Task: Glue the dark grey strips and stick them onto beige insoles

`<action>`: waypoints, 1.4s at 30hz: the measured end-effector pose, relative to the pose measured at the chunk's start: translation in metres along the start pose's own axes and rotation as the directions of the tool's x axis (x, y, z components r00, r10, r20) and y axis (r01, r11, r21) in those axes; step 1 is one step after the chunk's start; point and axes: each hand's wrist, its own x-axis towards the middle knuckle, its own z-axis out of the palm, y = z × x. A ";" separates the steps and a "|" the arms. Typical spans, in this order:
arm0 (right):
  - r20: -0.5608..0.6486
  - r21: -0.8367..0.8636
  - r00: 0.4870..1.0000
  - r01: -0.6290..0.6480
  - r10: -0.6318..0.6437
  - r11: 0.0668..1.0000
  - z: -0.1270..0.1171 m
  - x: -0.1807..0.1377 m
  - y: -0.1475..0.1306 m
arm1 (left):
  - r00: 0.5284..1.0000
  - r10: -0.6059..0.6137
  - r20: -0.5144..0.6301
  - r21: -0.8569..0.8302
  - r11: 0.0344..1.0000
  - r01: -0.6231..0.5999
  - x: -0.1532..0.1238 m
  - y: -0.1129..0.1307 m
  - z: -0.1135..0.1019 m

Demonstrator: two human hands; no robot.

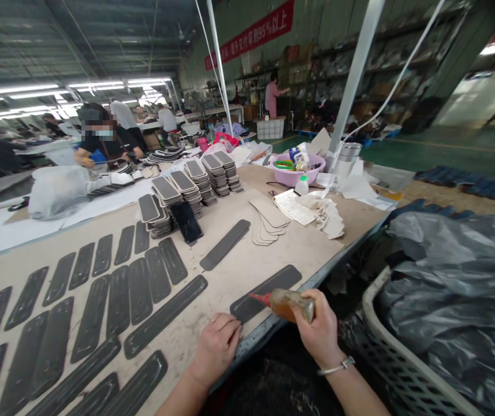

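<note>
My right hand [320,326] is wrapped round a glue bottle [288,304] of cloudy amber plastic with a red nozzle. It is tilted, its tip pointing left over a long dark grey strip [282,280] with rounded ends. My left hand [216,345] is closed, fingertips at the near left end of that strip; its thumb side is partly hidden. Farther back lies another dark strip [225,245], matt on top. To the left, many dark pieces [140,290] are spread in rows, with shiny wet-looking lines along their edges.
Stacks of grey pieces [182,184] stand behind, a black phone [187,222] leaning on them. Pale card pieces [268,222], crumpled paper [327,212] and a pink basin [298,170] lie farther right. A plastic basket [375,292] with grey bags flanks the table. A co-worker [104,136] works across.
</note>
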 end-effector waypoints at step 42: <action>0.018 -0.021 1.000 0.004 -0.004 1.000 -0.011 0.004 0.008 | 0.999 0.042 0.012 -0.006 0.999 -0.042 0.003 0.001 0.000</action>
